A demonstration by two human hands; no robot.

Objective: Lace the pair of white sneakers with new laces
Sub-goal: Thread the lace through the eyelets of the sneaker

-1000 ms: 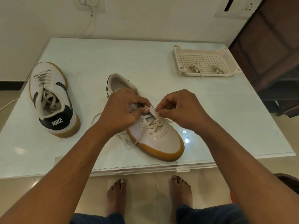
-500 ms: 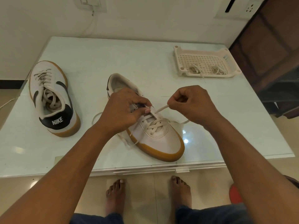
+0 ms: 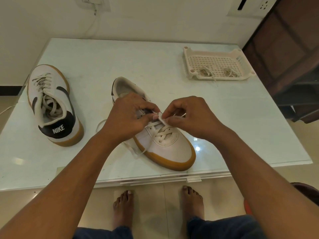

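Back at the eyelets, the right hand (image 3: 191, 118) has returned from its outward pull at 3 o'clock and meets the left hand (image 3: 128, 118) over the middle sneaker (image 3: 165, 145).

Both hands are closed in a pinch: the right grips the lace end (image 3: 162, 120) between thumb and forefinger, the left pinches the eyelet flap just beside it at 9 o'clock. This sneaker sits at the worktop (image 3: 120, 62) centre with its toe toward 5 o'clock; only its lower rows are crossed, and the upper eyelets look unthreaded, with loose lace trailing off toward 8 o'clock. Over at 9 o'clock, well apart, the other sneaker (image 3: 51, 107) looks fully laced. At 1 o'clock, a tray (image 3: 188, 56) holds two lace bundles (image 3: 217, 72), probably the removed ones. Judged so, roughly three quarters of the job is done.
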